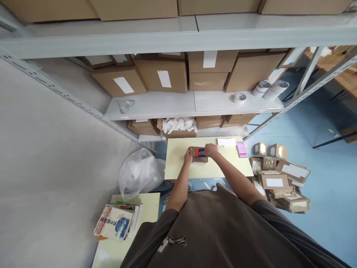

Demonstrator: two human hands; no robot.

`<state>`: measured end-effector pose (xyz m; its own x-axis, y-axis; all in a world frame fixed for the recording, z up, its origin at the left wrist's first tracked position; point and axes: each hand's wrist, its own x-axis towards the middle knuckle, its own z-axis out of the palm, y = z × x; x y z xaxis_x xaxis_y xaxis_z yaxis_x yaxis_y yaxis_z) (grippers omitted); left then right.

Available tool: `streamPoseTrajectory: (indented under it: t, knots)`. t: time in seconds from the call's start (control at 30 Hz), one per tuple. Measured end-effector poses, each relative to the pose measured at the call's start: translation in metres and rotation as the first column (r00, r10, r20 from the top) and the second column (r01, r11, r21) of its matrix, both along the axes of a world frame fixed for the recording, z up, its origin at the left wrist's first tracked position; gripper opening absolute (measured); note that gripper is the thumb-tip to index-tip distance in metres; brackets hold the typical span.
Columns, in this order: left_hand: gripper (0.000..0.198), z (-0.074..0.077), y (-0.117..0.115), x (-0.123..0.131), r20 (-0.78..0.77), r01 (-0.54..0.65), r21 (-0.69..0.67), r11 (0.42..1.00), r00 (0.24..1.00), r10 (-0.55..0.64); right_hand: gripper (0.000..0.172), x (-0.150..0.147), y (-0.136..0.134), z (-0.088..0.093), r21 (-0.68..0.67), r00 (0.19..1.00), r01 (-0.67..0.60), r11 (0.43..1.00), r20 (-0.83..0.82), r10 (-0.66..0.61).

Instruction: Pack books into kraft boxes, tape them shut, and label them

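A small brown cardboard box (201, 159) lies on the pale yellow table (178, 169) in front of me. My left hand (188, 156) is closed against the box's left end, its fingers bent over the edge. In my right hand (211, 150) is a blue and orange-red tape dispenser (198, 152), pressed onto the top of the box from the right. The dispenser and fingers hide part of the box top. Farther right on the table are a white paper sheet (226, 142) and a stack of pink-purple slips (241, 149).
A grey metal rack stands ahead with cardboard boxes (161, 74) and white tape rolls (240, 98). Parcels (275, 181) are piled on the floor at right. To the left are a translucent plastic bag (141, 173) and a side table with magazines (115, 222).
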<state>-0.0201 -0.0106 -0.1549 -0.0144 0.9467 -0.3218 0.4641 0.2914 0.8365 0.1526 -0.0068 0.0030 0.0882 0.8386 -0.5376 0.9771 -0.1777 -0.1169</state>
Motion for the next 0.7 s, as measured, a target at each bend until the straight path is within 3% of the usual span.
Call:
streamPoseTrajectory:
  t: [0.13,0.23,0.3,0.4,0.57,0.63,0.7]
  knots:
    - [0.058,0.004,-0.008,0.013,-0.032,-0.023,-0.021,1.000,0.999,0.022,0.065,0.011,-0.003,-0.003,-0.001,1.000,0.020,1.000,0.000,-0.020]
    - [0.058,0.006,-0.012,0.039,-0.074,0.011,-0.018,1.000,0.997,-0.013,0.068,0.034,-0.010,-0.006,0.004,0.998,0.057,0.998,-0.007,-0.057]
    - [0.058,0.007,-0.016,0.061,-0.096,0.050,-0.012,0.999,0.994,-0.051,0.070,0.059,-0.018,-0.008,0.009,0.996,0.086,0.996,-0.015,-0.086]
    - [0.057,0.009,-0.021,0.090,-0.137,0.102,-0.003,0.995,0.985,-0.101,0.072,0.120,-0.042,-0.011,-0.010,0.989,0.142,0.990,-0.039,-0.143]
    - [0.053,0.006,-0.022,0.104,-0.193,0.139,0.005,0.990,0.972,-0.136,0.078,0.230,-0.098,-0.018,-0.019,0.952,0.306,0.952,0.033,-0.305]
    - [0.052,0.004,-0.023,0.100,-0.208,0.147,0.009,0.989,0.968,-0.142,0.079,0.243,-0.107,-0.024,-0.016,0.944,0.327,0.945,0.042,-0.326]
    - [0.051,0.004,-0.025,0.097,-0.219,0.151,0.016,0.988,0.965,-0.144,0.077,0.233,-0.103,-0.035,-0.010,0.945,0.327,0.945,0.035,-0.326]
